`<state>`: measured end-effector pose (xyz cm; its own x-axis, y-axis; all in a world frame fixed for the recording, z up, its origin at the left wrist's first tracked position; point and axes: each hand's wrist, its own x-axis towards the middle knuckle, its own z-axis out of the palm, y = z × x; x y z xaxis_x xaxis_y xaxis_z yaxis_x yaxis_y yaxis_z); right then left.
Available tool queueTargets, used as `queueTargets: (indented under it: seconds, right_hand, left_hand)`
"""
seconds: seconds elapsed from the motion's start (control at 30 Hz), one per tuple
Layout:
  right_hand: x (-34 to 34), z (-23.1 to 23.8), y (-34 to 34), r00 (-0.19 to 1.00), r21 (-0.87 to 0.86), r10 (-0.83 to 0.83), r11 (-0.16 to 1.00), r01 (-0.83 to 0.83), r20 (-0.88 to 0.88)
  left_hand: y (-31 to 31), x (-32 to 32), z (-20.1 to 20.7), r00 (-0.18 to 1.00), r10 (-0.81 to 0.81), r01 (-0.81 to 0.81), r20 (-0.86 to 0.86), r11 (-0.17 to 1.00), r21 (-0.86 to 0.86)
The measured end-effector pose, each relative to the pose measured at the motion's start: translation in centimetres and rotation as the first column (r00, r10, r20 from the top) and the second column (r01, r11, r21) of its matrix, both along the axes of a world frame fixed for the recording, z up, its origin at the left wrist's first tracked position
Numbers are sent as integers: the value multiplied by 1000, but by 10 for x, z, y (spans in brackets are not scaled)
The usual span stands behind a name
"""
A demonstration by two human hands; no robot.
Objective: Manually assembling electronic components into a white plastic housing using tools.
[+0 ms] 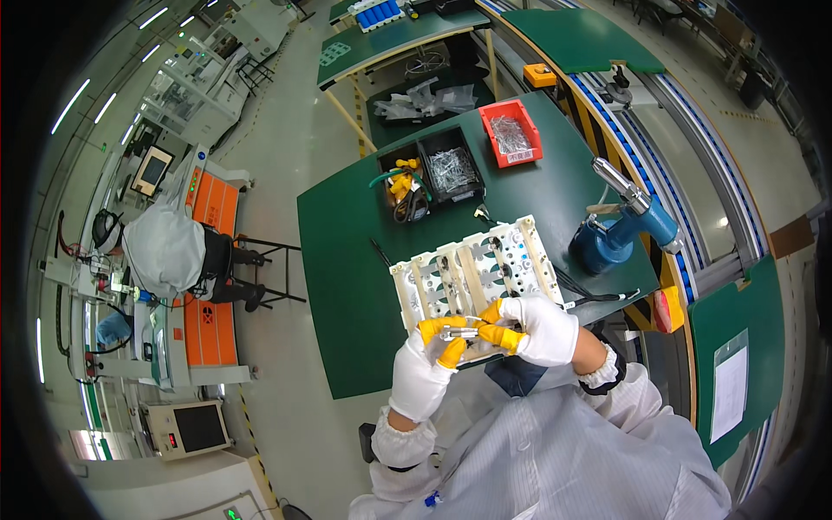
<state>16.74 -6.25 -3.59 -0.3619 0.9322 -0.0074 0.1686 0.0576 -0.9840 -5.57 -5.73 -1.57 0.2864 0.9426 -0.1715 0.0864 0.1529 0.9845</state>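
Note:
My two hands wear white gloves with yellow fingertips and meet over the near edge of a cream-coloured plastic frame (469, 276). Metal plates and dark fittings sit in the frame's openings. Between the fingers of my left hand (422, 364) is a small silver cylindrical part (458, 332), held about level. My right hand (539, 331) is closed, its fingertips pinched together at the right end of that part. Whatever lies inside the right fingertips is too small to make out. Dark cables (594, 292) lie by the frame's right side.
A blue rivet gun (617, 236) with a silver nose stands right of the frame on the green table (338, 286). Beyond are a black bin of silver rivets (452, 171), a bin with yellow-handled tools (403, 186) and a red bin (511, 134). Another person (169, 251) works far left.

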Motion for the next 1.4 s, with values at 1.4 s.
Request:
queueTargets:
  seconds: [1.4]
  right_hand:
    - [4,7,-5,953,-18,-140,990,140,-270]
  left_hand:
    - [6,4,-9,994,-43,39,103,998,41]
